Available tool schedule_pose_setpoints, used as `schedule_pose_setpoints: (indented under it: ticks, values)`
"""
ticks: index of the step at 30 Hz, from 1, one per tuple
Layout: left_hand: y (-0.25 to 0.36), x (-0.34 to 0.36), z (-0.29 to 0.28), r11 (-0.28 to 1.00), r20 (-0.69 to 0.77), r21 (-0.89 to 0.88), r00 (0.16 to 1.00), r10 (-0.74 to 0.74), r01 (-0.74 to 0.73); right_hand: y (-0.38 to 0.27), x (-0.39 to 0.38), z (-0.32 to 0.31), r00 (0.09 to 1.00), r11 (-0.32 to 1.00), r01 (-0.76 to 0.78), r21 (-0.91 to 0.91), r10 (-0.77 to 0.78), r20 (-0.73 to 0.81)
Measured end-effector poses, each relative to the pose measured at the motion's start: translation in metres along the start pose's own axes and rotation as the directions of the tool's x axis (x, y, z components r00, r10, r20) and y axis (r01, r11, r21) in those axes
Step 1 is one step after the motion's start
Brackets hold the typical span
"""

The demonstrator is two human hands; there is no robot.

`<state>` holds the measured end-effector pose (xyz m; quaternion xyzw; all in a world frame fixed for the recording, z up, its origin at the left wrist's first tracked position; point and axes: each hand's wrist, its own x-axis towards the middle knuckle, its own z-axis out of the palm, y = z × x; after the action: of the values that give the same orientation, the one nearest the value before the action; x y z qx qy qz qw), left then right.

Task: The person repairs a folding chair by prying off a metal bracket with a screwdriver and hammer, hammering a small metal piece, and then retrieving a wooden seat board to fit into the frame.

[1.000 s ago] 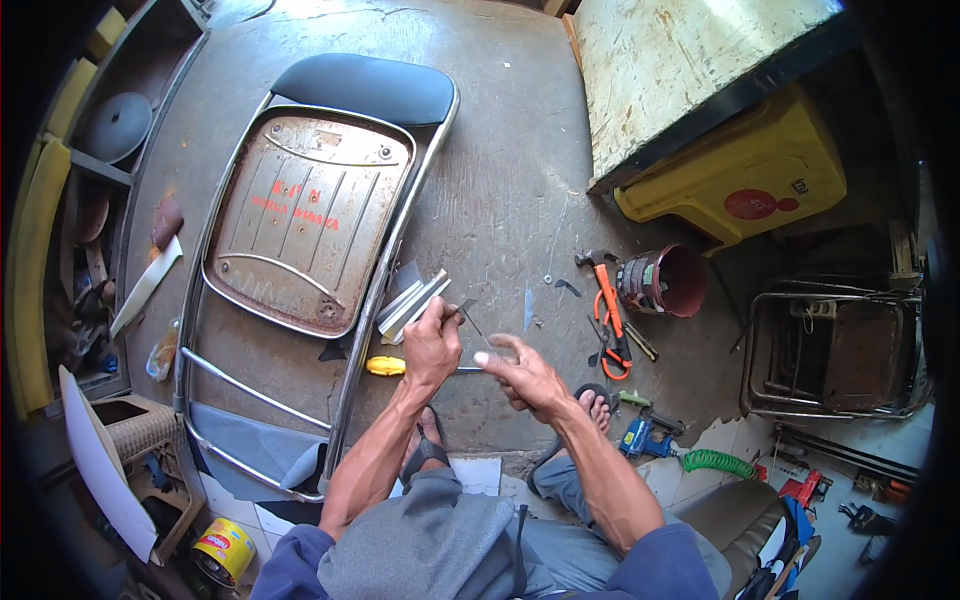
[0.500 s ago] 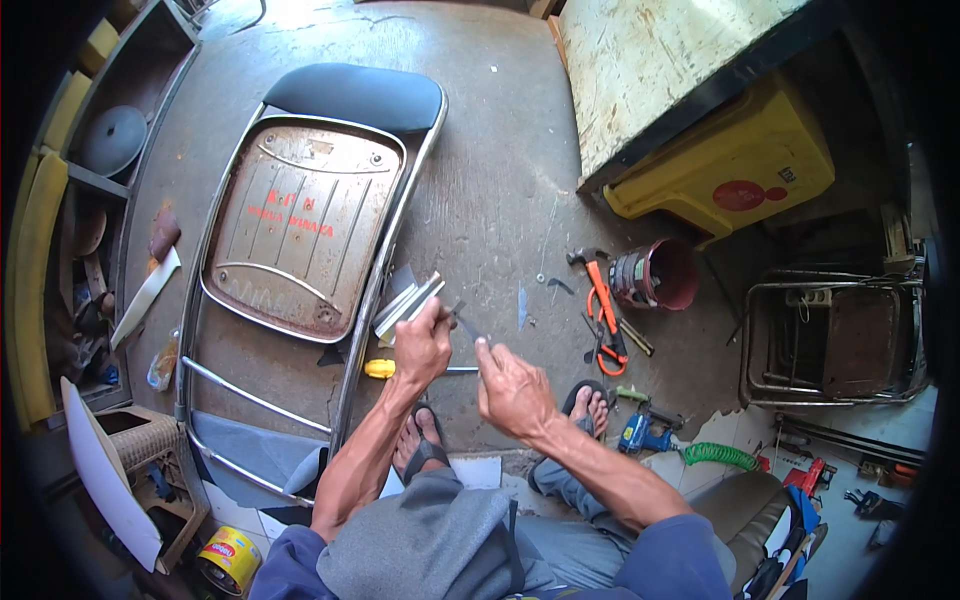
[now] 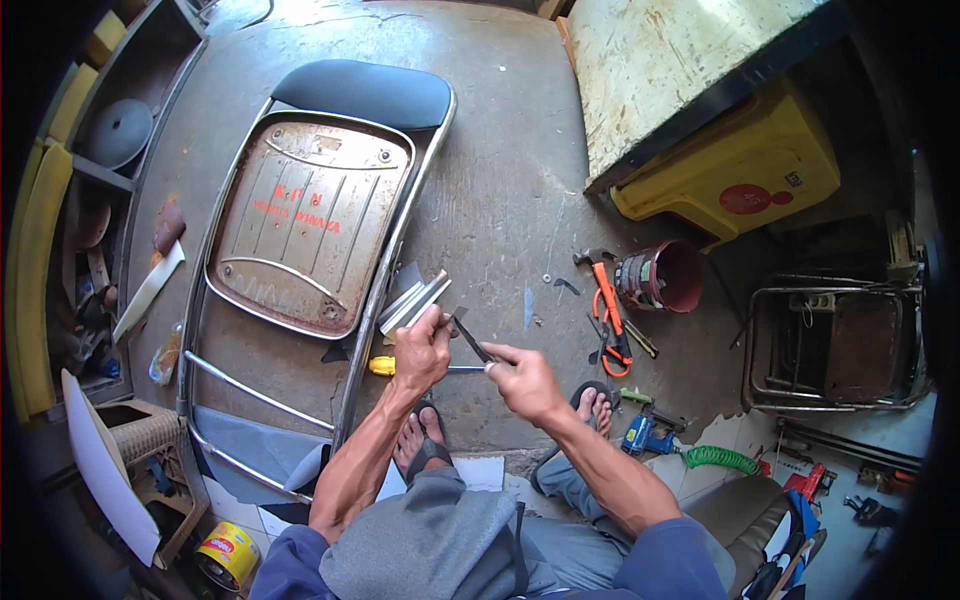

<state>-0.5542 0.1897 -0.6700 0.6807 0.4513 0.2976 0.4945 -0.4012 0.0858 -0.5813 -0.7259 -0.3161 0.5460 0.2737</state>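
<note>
My right hand (image 3: 522, 382) is closed round a narrow dark knife-like blade (image 3: 472, 340), its tip pointing up and left. Fingers and thumb pinched, my left hand (image 3: 423, 350) grips a small dark scrap (image 3: 458, 314) close to that tip. Pale shiny strips (image 3: 415, 300) show just beyond the left hand; whether it touches them I cannot tell. Below lies a screwdriver (image 3: 382, 366) with a yellow handle. To the left a folding chair (image 3: 330, 220) lies folded on the floor, its rusty seat underside upward and its dark backrest at the far end.
Right of my hands are a hammer (image 3: 598, 268), orange-handled cutters (image 3: 610, 320) and a tipped can (image 3: 680, 278). A blue air tool (image 3: 640, 435) with a green coiled hose (image 3: 722, 457) sits near my right foot. A worn table (image 3: 680, 70) stands far right, shelving (image 3: 100, 180) on the left.
The blade in my right hand has tilted, showing a darker face, and the right hand has shifted slightly right. My left hand keeps its pinch. The whole view has shifted slightly.
</note>
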Motion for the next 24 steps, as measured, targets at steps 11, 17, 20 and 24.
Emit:
schedule_pose_setpoints:
  ticks: [11,17,20,24]
  values:
    - [0.005,0.012,0.008,0.989,-0.001,0.150,1.000,0.000,0.000,0.018,0.001,-0.017,0.737,0.135,0.469,-0.873,-0.604,0.303]
    - [-0.003,0.031,0.003,0.907,-0.105,-0.275,0.928,-0.357,0.318,0.074,-0.010,-0.021,0.908,0.679,0.218,-0.701,-0.404,-0.108]
    - [0.024,0.025,0.005,0.697,0.127,-0.562,0.879,-0.460,0.446,0.109,0.018,-0.033,0.887,0.667,0.183,-0.722,-0.429,-0.172]
    - [0.043,0.012,0.012,0.602,0.200,-0.622,0.845,-0.497,0.501,0.133,0.080,-0.044,0.781,0.853,0.038,-0.520,-0.350,-0.517]
